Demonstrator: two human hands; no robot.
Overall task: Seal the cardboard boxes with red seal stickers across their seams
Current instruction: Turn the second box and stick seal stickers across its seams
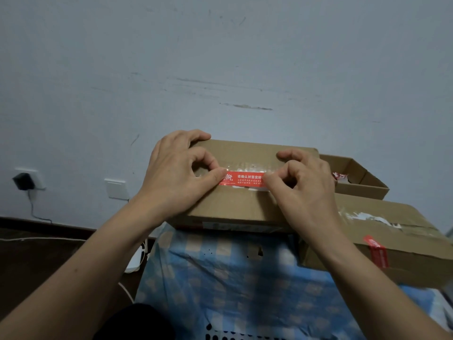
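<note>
Progress stands at roughly mid-task. One flat brown cardboard box at the right, nearer the person, already carries a red seal strip folded over its front top edge. The brown cardboard box in work sits on a blue-and-tan checked cloth. Its red paper seal sticker, printed in white, lies lengthwise on the top panel, just below a patch of old clear tape. Whether the sticker is fully pressed down cannot be determined. Judged remaining: rub the sticker flat, then treat any further box. An open shallow cardboard tray behind holds red-and-white scraps, possibly sticker stock.

Finger positions: the left hand pinches the left end of the sticker between thumb and forefinger. The right hand pinches the right end likewise. Both grips are narrow, with fingertips closed on the strip. The remaining fingers of each hand rest curled on the box top beyond the sticker. The printed middle of the sticker shows uncovered between the two hands.
</note>
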